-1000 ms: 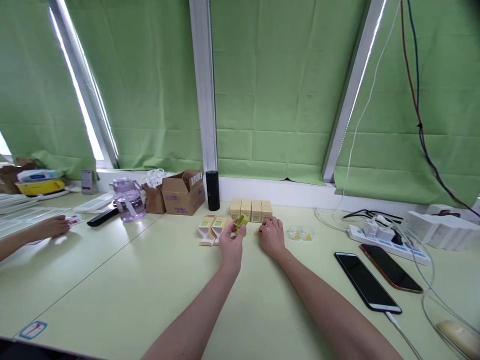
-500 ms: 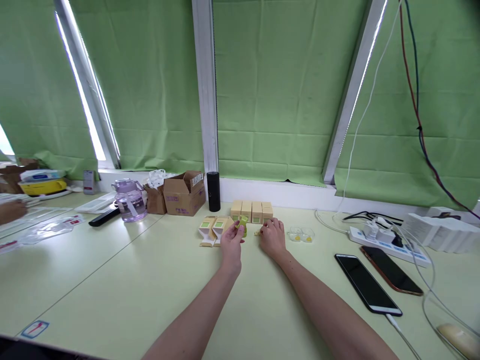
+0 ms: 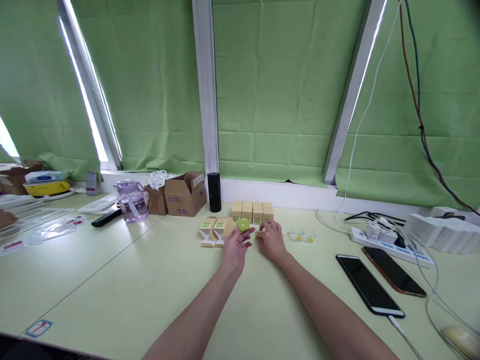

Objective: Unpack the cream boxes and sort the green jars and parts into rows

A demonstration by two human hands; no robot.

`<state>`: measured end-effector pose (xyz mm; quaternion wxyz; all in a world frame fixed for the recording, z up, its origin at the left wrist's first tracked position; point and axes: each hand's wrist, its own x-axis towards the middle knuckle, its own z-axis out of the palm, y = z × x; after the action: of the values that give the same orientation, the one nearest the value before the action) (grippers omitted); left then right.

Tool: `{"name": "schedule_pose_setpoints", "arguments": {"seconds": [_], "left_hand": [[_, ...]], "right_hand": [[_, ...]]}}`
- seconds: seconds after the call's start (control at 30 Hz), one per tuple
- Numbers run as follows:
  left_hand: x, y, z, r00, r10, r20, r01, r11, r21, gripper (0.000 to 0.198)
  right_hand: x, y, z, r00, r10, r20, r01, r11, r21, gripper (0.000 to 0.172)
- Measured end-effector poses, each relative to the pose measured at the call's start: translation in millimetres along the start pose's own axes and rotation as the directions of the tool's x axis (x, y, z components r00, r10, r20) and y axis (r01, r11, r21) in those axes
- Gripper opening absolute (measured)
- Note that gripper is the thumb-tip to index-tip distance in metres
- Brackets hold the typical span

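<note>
My left hand [image 3: 234, 252] holds a small rounded green case [image 3: 243, 225] between thumb and fingers, with the fingers partly extended beneath it. Just right of it, my right hand [image 3: 270, 241] rests low over the table with curled fingers. Whatever its fingertips pinch is too small to make out. Left of the case stand two opened small cartons [image 3: 213, 231] with white flaps and green labels. Behind my hands is a row of several small tan boxes [image 3: 252, 212]. A clear plastic twin-cup container [image 3: 302, 235] with yellow bits inside lies to the right.
Two phones [image 3: 369, 285] and a power strip [image 3: 392, 245] with cables lie at the right. At the back left are a brown carton [image 3: 185, 194], a black cylinder [image 3: 214, 192] and a purple jug [image 3: 131, 201]. Another person's hand [image 3: 6, 218] shows at the far left edge.
The green case has turned and now lies flatter on my left fingers, which have opened outward. My right hand has shifted slightly left and stays low at the table.
</note>
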<state>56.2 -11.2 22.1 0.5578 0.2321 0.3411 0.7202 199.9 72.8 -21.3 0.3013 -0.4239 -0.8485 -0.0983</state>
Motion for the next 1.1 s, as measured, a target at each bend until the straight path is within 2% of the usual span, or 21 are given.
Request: {"name": "schedule_pose_setpoints", "arguments": {"seconds": [0.2,0.4,0.57,0.73,0.83,0.9,1.0,1.1], "left_hand": [[-0.1,0.6,0.3,0.998,-0.06,0.009,0.061,0.996,-0.061,0.023],[0.4,-0.7,-0.9,0.998,-0.05,0.033,0.052,0.997,-0.058,0.023],[2.2,-3.3,-3.8,0.998,-0.035,0.046,0.038,0.996,-0.075,0.022],[2.0,-4.8,-4.8,0.997,-0.003,0.076,0.005,1.0,-0.029,0.031],[2.3,-5.0,-3.5,0.995,0.055,0.087,-0.058,0.998,0.024,0.038],[4.4,-4.9,-2.2,0.987,0.134,0.086,-0.144,0.982,0.123,0.04],[10.4,-3.6,-0.5,0.949,0.302,0.092,-0.314,0.879,0.359,0.04],[17.5,-0.4,0.4,0.916,0.392,0.083,-0.385,0.804,0.454,0.036]], "right_hand": [[0.7,0.6,2.1,1.0,0.016,0.008,-0.016,1.0,-0.006,0.023],[-2.6,-2.4,-2.5,1.0,0.018,-0.012,-0.018,1.0,0.004,0.025],[-17.7,-12.7,-18.6,0.998,-0.007,-0.059,0.011,0.998,0.067,0.022],[-48.3,-31.0,-41.0,0.999,-0.045,0.016,0.042,0.987,0.153,0.02],[-67.6,-41.2,-52.8,0.994,-0.064,0.09,0.046,0.98,0.193,0.019],[-76.1,-45.7,-58.8,0.992,-0.075,0.104,0.049,0.973,0.225,0.019],[-80.1,-48.7,-64.2,0.992,-0.064,0.108,0.034,0.965,0.261,0.02],[-78.3,-48.9,-65.9,0.993,-0.044,0.106,0.015,0.965,0.262,0.021]]}}
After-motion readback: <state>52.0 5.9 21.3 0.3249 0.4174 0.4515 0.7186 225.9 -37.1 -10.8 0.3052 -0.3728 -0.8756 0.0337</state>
